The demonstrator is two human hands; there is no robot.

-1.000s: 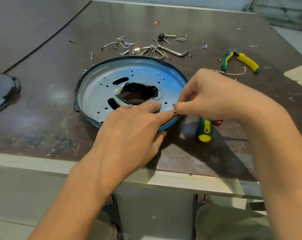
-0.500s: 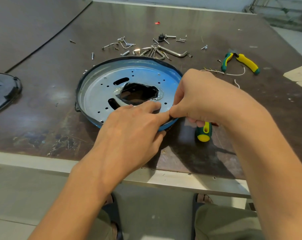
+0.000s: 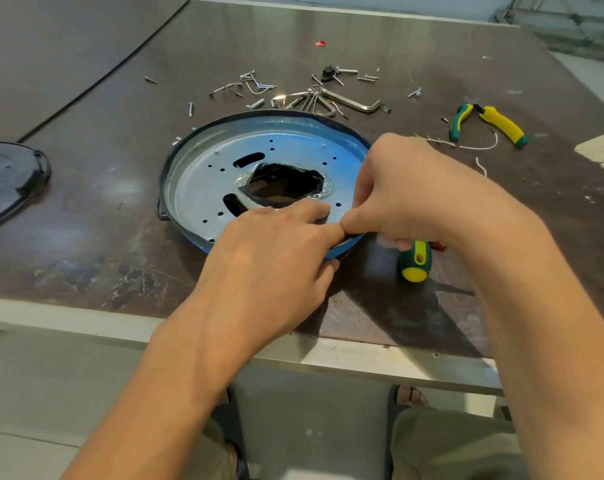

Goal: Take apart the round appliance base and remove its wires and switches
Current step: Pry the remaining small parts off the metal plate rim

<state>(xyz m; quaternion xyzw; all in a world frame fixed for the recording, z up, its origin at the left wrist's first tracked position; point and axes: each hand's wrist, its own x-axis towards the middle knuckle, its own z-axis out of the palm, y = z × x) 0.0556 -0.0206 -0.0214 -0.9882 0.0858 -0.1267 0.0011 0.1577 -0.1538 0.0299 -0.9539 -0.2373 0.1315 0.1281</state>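
- Dark brown table, scuffed, with a pale metal front edge. Grey floor shows below it, along with our knees and sandals.
- The round base lies flat near the table's front edge: silver plate, blue rim, ragged hole at centre.
- Behind the base there's a scatter of screws and a bent hex key. A red scrap sits further back.
- Right of the base and behind our wrist lie the green-yellow pliers, with a white wire offcut just beside them.
- A green-yellow screwdriver handle pokes out just right of the base, partly under our right hand.
- Well left of the base, a black cover is cut off by the frame edge.
- Left hand lies palm down on the base's near rim. Fingers are straight and press on the plate, with the thumb tip at the rim's outer edge.
- Right hand is curled tight at the near-right rim, the thumb pinching the rim edge against the folded fingers. The thumb touches the left index tip. Anything smaller in that pinch is hidden.
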